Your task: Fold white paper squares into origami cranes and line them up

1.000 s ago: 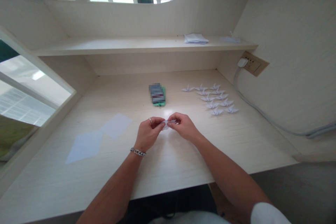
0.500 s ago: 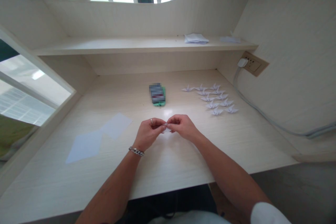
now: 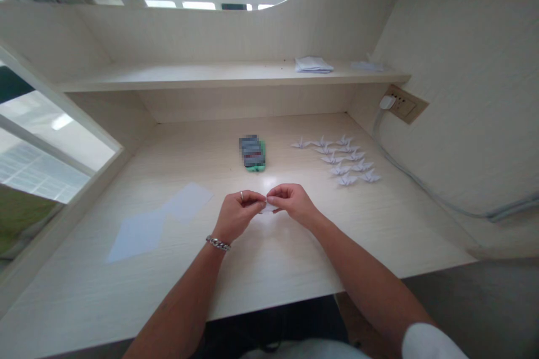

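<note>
Between my two hands is a small white folded paper (image 3: 268,209), mostly covered by the fingers. My left hand (image 3: 238,214) pinches its left side between thumb and forefinger; a ring and a chain bracelet show on that arm. From the right, my right hand (image 3: 292,202) pinches the same paper, the fingertips of both hands almost meeting. Several white paper cranes (image 3: 346,159) stand in rows on the desk, beyond and to the right of my right hand. Flat white paper sheets (image 3: 138,235) lie to the left, one touching or overlapping the other.
A green-edged object (image 3: 254,153), blurred on top, lies on the desk (image 3: 185,146) beyond my hands. Folded white paper (image 3: 314,65) rests on the shelf (image 3: 202,72) at the back. A cable (image 3: 404,171) runs from the wall socket (image 3: 406,104) along the right side.
My hands stay in nearly the same place, still pinching the paper. A little more of its white surface shows below the fingertips. The view has shifted slightly.
</note>
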Demonstrator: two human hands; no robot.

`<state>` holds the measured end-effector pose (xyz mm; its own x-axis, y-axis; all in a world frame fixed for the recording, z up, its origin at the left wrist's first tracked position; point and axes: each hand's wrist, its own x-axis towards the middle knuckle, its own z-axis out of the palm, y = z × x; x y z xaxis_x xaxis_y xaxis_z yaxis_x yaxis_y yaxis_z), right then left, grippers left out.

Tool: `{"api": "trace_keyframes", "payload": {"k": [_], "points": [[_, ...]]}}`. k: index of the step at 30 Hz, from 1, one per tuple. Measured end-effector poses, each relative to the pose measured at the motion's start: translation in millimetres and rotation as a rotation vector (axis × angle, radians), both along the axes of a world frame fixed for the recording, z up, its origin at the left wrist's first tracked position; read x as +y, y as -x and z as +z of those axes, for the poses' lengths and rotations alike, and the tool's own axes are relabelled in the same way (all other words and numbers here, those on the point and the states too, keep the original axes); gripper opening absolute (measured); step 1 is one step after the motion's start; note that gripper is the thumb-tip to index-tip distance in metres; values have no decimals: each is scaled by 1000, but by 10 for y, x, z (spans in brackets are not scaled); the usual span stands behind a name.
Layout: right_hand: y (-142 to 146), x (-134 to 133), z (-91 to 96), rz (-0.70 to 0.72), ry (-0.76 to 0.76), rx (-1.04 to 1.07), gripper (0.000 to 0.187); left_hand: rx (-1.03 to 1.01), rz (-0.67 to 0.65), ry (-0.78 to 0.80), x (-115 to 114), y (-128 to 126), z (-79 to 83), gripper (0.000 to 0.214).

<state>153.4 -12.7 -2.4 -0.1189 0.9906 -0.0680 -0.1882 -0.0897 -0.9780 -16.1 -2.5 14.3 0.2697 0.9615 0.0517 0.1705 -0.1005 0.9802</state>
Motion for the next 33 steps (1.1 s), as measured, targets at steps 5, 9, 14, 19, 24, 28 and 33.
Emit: {"api": "trace_keyframes", "payload": {"k": [5, 9, 14, 19, 24, 28, 33], "points": [[7, 15, -35, -47, -80, -62, 22, -161, -6, 92, 8, -29, -4, 18], [3, 8, -50, -42, -132, -115, 17, -179, 31, 97, 15, -44, -27, 19], [20, 3, -88, -43, -195, -169, 10, -162, 68, 57, 27, -45, -79, 21], [43, -4, -81, -33, -208, -142, 15, -137, 55, 23, 30, -32, -117, 24], [24, -6, -59, -5, -179, -160, 17, -96, 16, 74, 19, -30, -98, 27], [35, 0, -75, -59, -194, -146, 17, -128, 14, 113, 22, -31, -68, 29], [6, 31, -98, -29, -109, -84, 20, -190, 51, 126, 37, -19, -50, 29]]}}
